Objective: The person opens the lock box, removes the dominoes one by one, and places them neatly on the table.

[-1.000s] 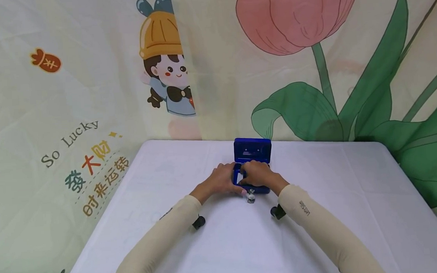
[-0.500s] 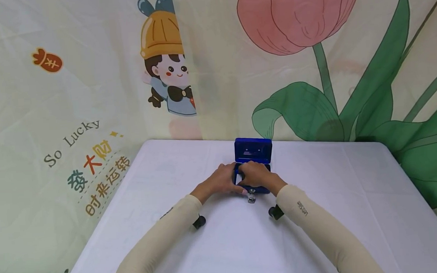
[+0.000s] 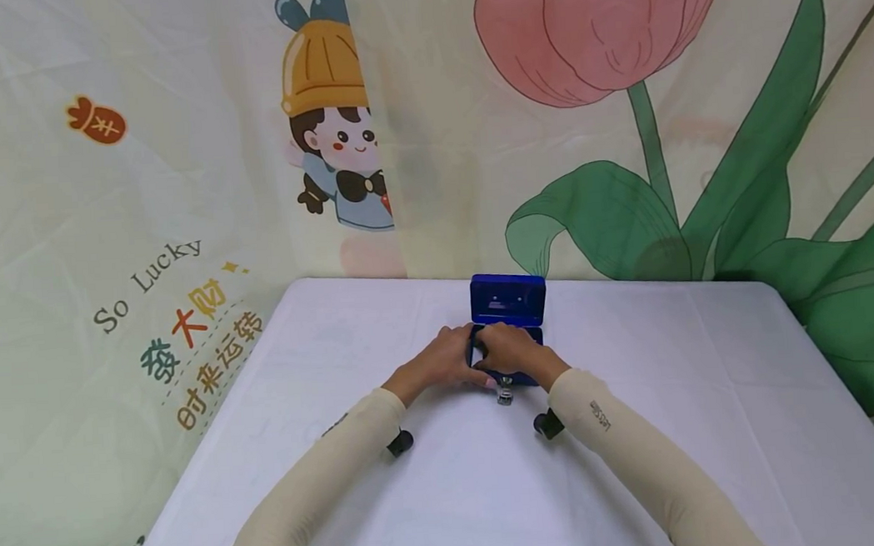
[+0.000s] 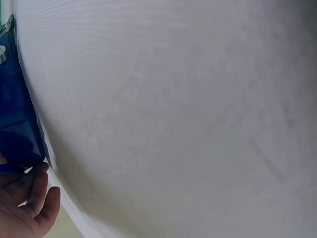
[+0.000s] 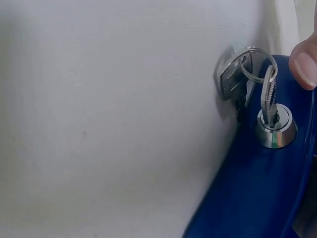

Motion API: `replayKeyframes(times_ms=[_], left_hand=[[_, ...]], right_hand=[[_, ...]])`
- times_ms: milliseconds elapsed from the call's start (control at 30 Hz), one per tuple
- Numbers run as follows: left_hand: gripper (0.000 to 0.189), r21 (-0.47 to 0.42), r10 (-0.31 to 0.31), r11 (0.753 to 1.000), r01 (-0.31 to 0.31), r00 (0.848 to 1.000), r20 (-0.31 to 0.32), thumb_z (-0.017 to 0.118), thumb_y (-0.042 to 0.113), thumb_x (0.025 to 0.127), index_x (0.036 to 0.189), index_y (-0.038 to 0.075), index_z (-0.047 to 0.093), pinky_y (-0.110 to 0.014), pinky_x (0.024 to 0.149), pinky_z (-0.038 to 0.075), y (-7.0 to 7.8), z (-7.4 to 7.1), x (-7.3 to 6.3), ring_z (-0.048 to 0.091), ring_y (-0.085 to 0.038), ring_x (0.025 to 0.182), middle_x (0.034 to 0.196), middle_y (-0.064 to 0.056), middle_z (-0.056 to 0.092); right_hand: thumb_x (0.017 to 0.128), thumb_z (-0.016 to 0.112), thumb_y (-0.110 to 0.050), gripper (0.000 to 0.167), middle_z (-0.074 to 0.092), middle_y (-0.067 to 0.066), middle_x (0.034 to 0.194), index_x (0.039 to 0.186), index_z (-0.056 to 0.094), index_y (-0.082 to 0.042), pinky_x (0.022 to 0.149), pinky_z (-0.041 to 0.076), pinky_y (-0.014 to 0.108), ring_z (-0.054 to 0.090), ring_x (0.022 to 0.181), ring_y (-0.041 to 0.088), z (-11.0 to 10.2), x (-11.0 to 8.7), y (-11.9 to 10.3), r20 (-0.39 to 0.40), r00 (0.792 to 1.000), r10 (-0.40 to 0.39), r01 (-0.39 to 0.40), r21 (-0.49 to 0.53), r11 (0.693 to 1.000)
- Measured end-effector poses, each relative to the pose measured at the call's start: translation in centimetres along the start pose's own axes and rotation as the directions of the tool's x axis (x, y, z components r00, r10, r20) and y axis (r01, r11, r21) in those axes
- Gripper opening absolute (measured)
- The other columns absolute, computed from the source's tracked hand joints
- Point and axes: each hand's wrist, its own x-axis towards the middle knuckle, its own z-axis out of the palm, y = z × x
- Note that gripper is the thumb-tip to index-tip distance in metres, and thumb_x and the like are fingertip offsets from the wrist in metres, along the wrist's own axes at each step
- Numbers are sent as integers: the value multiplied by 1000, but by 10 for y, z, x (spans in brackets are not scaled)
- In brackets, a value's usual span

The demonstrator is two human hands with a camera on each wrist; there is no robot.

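A blue metal cash box (image 3: pixel 509 300) stands on the table with its lid raised toward the wall. My left hand (image 3: pixel 446 360) grips its left side, the thumb at the front edge and the fingers (image 4: pixel 37 191) near a lower corner. Over the box's open inside, my right hand (image 3: pixel 513 348) reaches down with bent fingers; its fingertips are hidden, and I cannot tell what they hold. A key (image 5: pixel 269 94) sits in the silver lock (image 5: pixel 277 131) on the box's front. From it hangs a ring (image 5: pixel 252 62) with a second key (image 5: pixel 235 77).
White cloth covers the table (image 3: pixel 451 498). A printed curtain (image 3: pixel 429 140) with flowers and a cartoon figure hangs right behind the box. Small black cameras (image 3: pixel 400 443) sit under the wrists, and pale sleeves (image 3: pixel 329 472) cover both forearms.
My right hand and forearm have shifted slightly left over the box, covering more of the white patch inside. The left hand keeps its hold, and the lid stays raised.
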Motion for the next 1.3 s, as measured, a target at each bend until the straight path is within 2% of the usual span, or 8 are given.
replayKeyframes(times_ms=[233, 600, 800, 1000, 1300], left_hand=[[97, 7, -14, 1000, 14, 1000, 3, 86, 55, 72, 145, 5, 45, -44, 103, 45, 1, -1, 2, 52, -28, 114, 135, -11, 61], [102, -7, -38, 999, 39, 999, 25, 85, 57, 72, 148, 6, 41, -46, 108, 44, 3, -3, 2, 52, -30, 121, 138, -12, 59], [102, -19, -42, 999, 43, 999, 28, 87, 56, 70, 145, 3, 43, -45, 106, 44, 4, -4, 3, 53, -32, 121, 136, -15, 60], [95, -14, -18, 1000, 18, 999, 29, 87, 52, 71, 142, 4, 46, -45, 102, 47, 2, -3, 2, 56, -30, 116, 131, -13, 62], [93, -35, 30, 999, -29, 999, 26, 88, 48, 73, 143, 4, 46, -49, 110, 40, 0, -2, 2, 60, -30, 119, 132, -13, 63]], right_hand=[[87, 80, -32, 40, 70, 2, 95, 118, 70, -9, 86, 55, 37, 61, 85, 18, -3, -1, -1, 6, 1000, 3, -2, -12, 1000], [88, 79, -32, 45, 68, 2, 95, 125, 67, -9, 86, 54, 37, 60, 86, 19, -4, -4, -2, 6, 1000, -6, 6, 5, 1000], [88, 78, -32, 51, 70, 3, 101, 132, 64, -9, 89, 55, 37, 61, 89, 18, -6, -5, 0, -2, 1000, -3, 3, 13, 1000], [88, 79, -34, 54, 71, 3, 100, 133, 63, -10, 90, 55, 38, 62, 89, 18, -8, -7, -1, -1, 1000, 2, -2, 8, 1000], [88, 78, -33, 49, 72, 1, 94, 129, 66, -9, 90, 56, 39, 64, 85, 16, -8, -10, 2, 4, 1000, 4, -4, 3, 1000]])
